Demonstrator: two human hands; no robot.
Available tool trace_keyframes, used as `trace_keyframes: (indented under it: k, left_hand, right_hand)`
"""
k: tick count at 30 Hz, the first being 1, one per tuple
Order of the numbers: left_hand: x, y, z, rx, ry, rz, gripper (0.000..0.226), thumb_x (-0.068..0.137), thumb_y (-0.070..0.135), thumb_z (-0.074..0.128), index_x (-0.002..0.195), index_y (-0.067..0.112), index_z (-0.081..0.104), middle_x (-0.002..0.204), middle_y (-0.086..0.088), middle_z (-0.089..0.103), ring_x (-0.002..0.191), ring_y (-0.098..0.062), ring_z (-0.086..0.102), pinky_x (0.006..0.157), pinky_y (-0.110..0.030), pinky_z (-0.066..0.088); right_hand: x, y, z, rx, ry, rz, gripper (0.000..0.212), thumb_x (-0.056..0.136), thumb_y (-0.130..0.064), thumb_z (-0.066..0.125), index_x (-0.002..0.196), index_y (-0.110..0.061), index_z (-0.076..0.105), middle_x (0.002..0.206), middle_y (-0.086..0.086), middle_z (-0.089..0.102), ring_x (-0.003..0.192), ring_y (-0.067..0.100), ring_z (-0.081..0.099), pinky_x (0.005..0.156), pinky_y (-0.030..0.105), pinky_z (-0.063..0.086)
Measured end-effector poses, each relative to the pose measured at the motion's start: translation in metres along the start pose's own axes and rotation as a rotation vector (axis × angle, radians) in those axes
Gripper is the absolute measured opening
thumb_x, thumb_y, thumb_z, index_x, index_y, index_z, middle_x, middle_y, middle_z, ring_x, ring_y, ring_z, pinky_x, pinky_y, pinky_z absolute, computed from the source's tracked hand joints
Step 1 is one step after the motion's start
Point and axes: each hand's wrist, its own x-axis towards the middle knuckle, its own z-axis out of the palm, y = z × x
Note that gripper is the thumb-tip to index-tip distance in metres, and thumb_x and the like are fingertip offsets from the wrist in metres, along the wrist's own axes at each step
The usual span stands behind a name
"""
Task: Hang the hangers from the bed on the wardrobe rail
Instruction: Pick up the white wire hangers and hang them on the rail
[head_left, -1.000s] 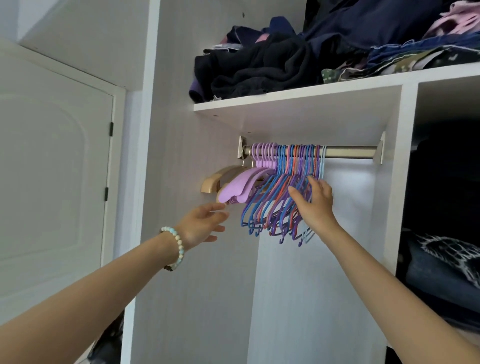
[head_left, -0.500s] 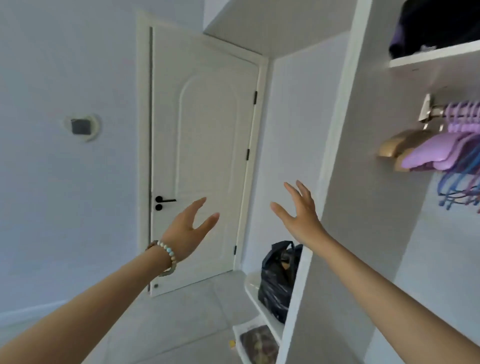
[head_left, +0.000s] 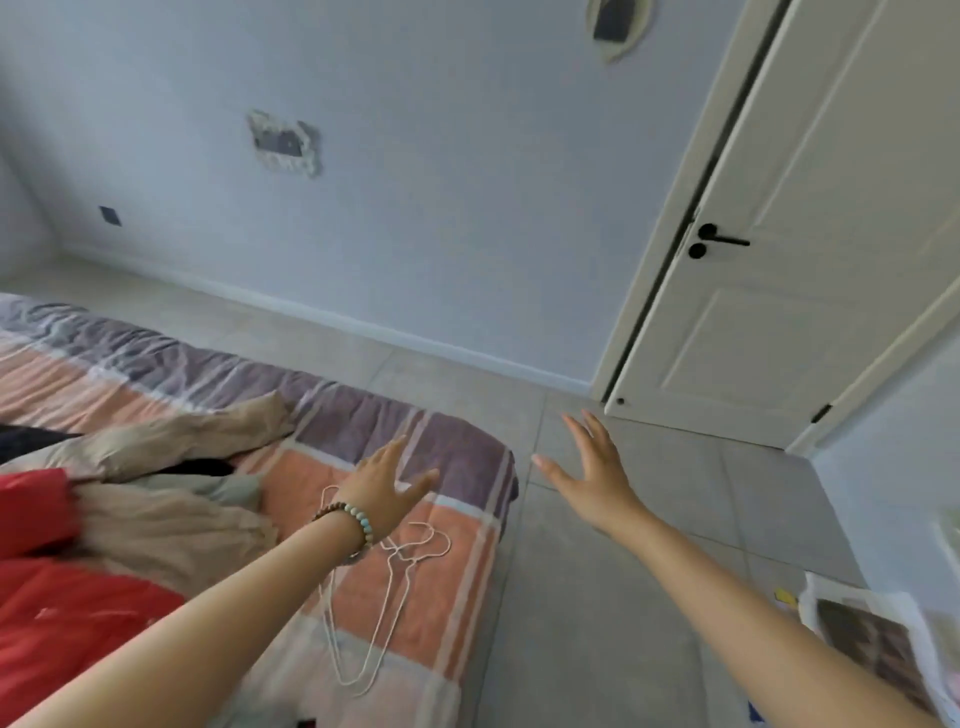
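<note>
Reaching over bed (head_left: 322, 467) with left hand (head_left: 387, 486), fingers spread, holding nothing, white hangers (head_left: 396, 570) lying on bed just under its wrist, untouched, right hand (head_left: 592, 473) likewise spread and empty, out over floor (head_left: 571, 623) past bed corner, apart from hangers

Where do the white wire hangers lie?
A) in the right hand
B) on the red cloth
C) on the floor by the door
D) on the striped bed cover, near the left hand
D: the white wire hangers lie on the striped bed cover near its corner, just below the left hand, which holds nothing.
</note>
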Motion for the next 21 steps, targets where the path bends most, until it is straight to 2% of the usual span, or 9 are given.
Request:
trace_keyframes:
  k: [5,10,15,18,21]
  left_hand:
    - [-0.008,-0.109,0.043,0.029,-0.029,-0.276,0.072,0.088,0.054,0.044,0.145,0.016,0.021,0.152,-0.006,0.028,0.137,-0.026,0.031,0.112,-0.036,0.026]
    - [-0.015,-0.179,0.096,-0.044,-0.09,-0.523,0.073,0.09,0.054,0.041,0.146,0.015,0.018,0.152,-0.008,0.026,0.137,-0.029,0.029,0.112,-0.04,0.027]
    - [-0.012,-0.223,0.156,-0.205,-0.092,-0.695,0.075,0.089,0.052,0.044,0.145,0.009,0.02,0.15,-0.012,0.03,0.136,-0.026,0.032,0.11,-0.035,0.028]
    - [-0.011,-0.24,0.19,-0.285,-0.119,-0.76,0.072,0.091,0.051,0.042,0.146,0.012,0.017,0.15,-0.008,0.03,0.135,-0.025,0.035,0.108,-0.033,0.028]
    - [-0.01,-0.256,0.218,-0.342,-0.136,-0.8,0.069,0.092,0.049,0.041,0.146,0.012,0.017,0.151,-0.007,0.028,0.136,-0.024,0.034,0.109,-0.031,0.028]
  right_hand:
    - [0.024,0.01,0.121,0.023,-0.214,-0.024,0.077,0.086,-0.049,0.057,0.149,-0.023,0.021,0.159,-0.001,0.002,0.147,0.016,0.003,0.119,0.039,0.011]
    - [0.036,0.044,0.222,0.063,-0.418,0.039,0.074,0.088,-0.046,0.058,0.148,-0.023,0.021,0.158,-0.001,0.005,0.146,0.015,0.007,0.117,0.034,0.012]
    - [0.041,0.085,0.305,0.242,-0.577,0.231,0.074,0.086,-0.043,0.061,0.147,-0.022,0.024,0.153,0.002,0.024,0.141,0.018,0.027,0.113,0.033,0.026]
    - [0.042,0.104,0.35,0.343,-0.624,0.344,0.071,0.086,-0.038,0.063,0.145,-0.019,0.028,0.149,0.001,0.035,0.131,0.019,0.04,0.106,0.031,0.035]
    - [0.042,0.118,0.392,0.462,-0.648,0.484,0.059,0.089,-0.033,0.061,0.139,-0.014,0.036,0.141,0.004,0.046,0.123,0.021,0.051,0.095,0.031,0.044]
